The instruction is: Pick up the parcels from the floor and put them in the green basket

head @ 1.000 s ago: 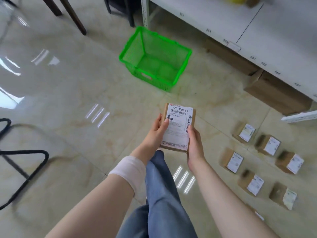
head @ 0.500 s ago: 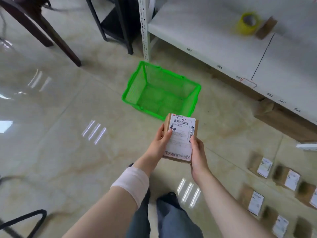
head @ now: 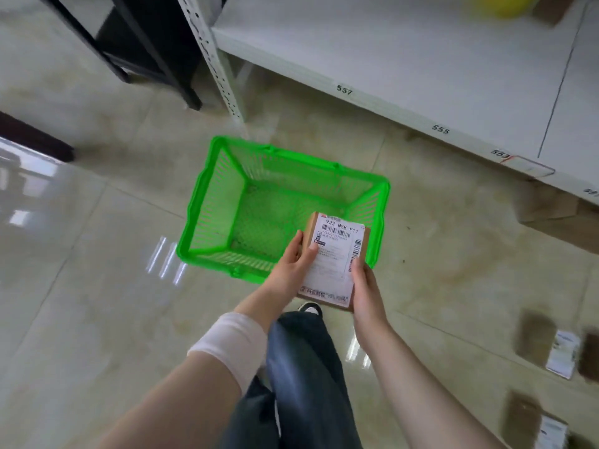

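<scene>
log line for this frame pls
left hand, right hand: hold parcel, label up | green basket: looks empty, on floor | other parcels: on floor

Bright, soft, even light all over, no hard shadows anywhere. White glare on the glossy beige marble-look floor tiles [head: 97,319]: three short bars just left of the bright green plastic mesh basket [head: 220,205], and a broad washed-out sheen at the left edge. Faint soft shading under the white metal shelf [head: 389,59]. Crisp in the middle, with readable print on the brown cardboard parcel with a white printed label [head: 334,260]. Smeared by motion blur at the right edge, small brown labelled boxes [head: 564,354]. Soft up top too, a shapeless yellow blob [head: 512,4]. Wide-angle bowing along shelf edge and tile joints.
</scene>
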Available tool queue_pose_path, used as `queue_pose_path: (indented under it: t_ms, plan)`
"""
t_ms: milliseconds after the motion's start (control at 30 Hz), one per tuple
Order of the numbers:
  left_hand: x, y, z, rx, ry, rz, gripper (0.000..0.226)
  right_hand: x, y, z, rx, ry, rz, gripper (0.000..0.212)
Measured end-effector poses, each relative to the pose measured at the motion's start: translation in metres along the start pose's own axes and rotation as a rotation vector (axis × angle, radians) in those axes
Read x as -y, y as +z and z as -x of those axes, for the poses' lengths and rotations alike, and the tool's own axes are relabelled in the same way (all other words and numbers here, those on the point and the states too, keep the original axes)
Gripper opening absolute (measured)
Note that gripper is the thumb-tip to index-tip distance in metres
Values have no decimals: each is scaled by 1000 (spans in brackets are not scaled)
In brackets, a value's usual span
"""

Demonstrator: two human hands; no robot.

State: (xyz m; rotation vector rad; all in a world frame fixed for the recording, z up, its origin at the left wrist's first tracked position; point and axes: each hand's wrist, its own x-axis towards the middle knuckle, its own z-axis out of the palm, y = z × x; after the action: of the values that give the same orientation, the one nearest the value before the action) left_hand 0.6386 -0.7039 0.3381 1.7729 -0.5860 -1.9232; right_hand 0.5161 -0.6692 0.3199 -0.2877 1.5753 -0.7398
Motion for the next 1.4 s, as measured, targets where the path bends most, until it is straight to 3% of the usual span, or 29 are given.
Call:
queue_pose_path:
  t_ms: [267, 433, 733, 867, 967, 1067, 1133, 1200, 1267, 1400]
  plan:
    - [45, -11, -184, 18, -72, -263, 56, -58, 16, -180, -60, -4, 129, 49]
    - [85, -17, -281, 17, -117, -306, 55, -104, 28, -270, -86, 51, 117, 51]
    - [117, -24, -321, 1, -132, -303, 56, -136, 36, -307, -108, 88, 257, 54]
    - [101, -28, -314, -34, -78, -445, 60, -127, 35, -289, -197, 177, 43, 53]
    - [76, -29, -313, -60, 98, -690, 57, -124, 38, -274, -387, 424, -87, 59]
    - [60, -24, -319, 34, 137, -890, 48, -121, 46, -264, -403, 630, -406, 58]
    - [58, -23, -324, 58, 120, -939, 46, -117, 51, -264, -398, 612, -562, 53]
    - [61, -25, -322, 26, 85, -914, 47, -112, 53, -265, -411, 546, -530, 48]
    - [66, -31, -314, -39, 36, -860, 49, -102, 55, -266, -423, 459, -418, 41]
    - [74, -37, -292, -165, -39, -674, 43, -80, 47, -274, -455, 215, 38, 51]
